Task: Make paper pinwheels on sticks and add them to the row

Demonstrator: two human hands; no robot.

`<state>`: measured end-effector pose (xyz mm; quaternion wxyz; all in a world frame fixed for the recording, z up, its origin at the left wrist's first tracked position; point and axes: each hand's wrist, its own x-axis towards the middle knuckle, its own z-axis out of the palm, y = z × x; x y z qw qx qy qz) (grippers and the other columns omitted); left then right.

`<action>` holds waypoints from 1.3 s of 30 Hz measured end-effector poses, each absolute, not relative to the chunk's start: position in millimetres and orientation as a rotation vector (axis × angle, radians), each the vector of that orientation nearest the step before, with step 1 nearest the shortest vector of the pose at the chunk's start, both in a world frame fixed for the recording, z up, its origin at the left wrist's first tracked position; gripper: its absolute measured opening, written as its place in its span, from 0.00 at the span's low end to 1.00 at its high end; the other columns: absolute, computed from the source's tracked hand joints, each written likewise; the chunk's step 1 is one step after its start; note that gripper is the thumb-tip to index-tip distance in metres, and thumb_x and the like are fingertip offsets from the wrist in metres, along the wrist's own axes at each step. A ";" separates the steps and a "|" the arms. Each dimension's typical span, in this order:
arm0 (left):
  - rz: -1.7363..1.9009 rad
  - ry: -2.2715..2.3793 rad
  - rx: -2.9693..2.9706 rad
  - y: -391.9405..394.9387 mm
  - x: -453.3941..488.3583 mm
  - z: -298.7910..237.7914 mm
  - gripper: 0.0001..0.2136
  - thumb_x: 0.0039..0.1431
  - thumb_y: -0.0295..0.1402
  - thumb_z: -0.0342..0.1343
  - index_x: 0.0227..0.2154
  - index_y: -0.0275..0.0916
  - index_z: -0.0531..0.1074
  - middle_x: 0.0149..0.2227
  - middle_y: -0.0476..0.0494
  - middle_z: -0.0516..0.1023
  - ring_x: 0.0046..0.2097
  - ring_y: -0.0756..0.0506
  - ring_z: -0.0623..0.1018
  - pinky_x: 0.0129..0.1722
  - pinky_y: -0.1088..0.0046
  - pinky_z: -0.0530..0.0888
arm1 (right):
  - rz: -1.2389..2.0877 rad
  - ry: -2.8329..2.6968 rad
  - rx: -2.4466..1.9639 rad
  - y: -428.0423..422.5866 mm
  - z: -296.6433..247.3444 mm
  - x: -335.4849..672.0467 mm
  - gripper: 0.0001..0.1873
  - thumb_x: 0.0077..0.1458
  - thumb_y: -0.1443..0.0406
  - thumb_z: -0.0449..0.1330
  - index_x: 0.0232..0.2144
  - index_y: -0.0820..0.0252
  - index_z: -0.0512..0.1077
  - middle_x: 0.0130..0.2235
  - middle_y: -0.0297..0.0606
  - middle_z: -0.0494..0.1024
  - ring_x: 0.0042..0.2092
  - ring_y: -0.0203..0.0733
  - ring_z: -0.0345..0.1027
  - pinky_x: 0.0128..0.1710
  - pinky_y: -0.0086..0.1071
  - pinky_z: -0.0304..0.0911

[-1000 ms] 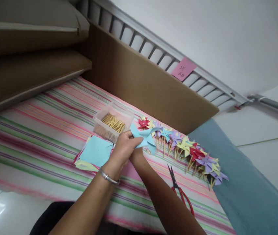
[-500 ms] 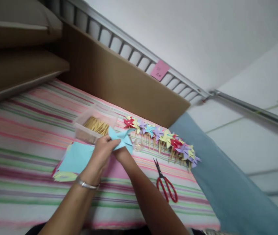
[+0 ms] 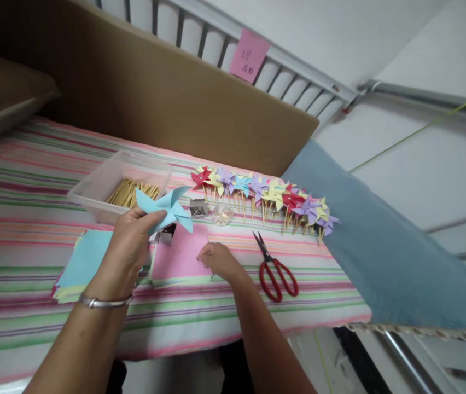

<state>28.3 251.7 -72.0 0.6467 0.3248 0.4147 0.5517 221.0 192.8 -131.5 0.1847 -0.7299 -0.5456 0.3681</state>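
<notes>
My left hand pinches a light blue paper pinwheel by one side, holding it up over the table. My right hand is closed, its fingertips together above the right edge of a pink paper sheet. Whatever those fingers hold, if anything, is too small to make out. Behind the pinwheel is a small box with dark contents, partly covered. Beyond it are a small open box of metal pieces and a clear round dish. Left of my left wrist lies a stack of coloured paper, blue on top.
A clear plastic bin holds wooden sticks. Several finished pinwheels on sticks lie in a row along a cardboard panel. Red-handled scissors rest right of my right hand on the striped cloth.
My hands have come apart. The right hand has left the pinwheel and moved to the pink sheet's right edge, while the left keeps the pinwheel. The whole view has shifted.
</notes>
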 end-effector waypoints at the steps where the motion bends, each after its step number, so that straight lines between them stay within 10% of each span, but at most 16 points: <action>1: 1.250 0.930 0.758 252.1 30.7 -73.9 0.07 0.35 0.30 0.65 0.21 0.36 0.75 0.22 0.47 0.77 0.26 0.47 0.74 0.27 0.72 0.72 | 1.063 -1.531 -2.054 193.9 -132.1 224.2 0.07 0.48 0.68 0.57 0.21 0.61 0.72 0.21 0.33 0.74 0.21 0.32 0.63 0.22 0.25 0.56; 39: 1.085 0.994 0.811 245.5 59.7 -86.8 0.09 0.36 0.32 0.66 0.21 0.34 0.73 0.25 0.46 0.76 0.29 0.48 0.73 0.33 0.71 0.70 | 0.857 -1.342 -1.732 180.7 -99.4 242.2 0.04 0.50 0.66 0.56 0.27 0.59 0.71 0.30 0.34 0.76 0.32 0.38 0.69 0.34 0.29 0.62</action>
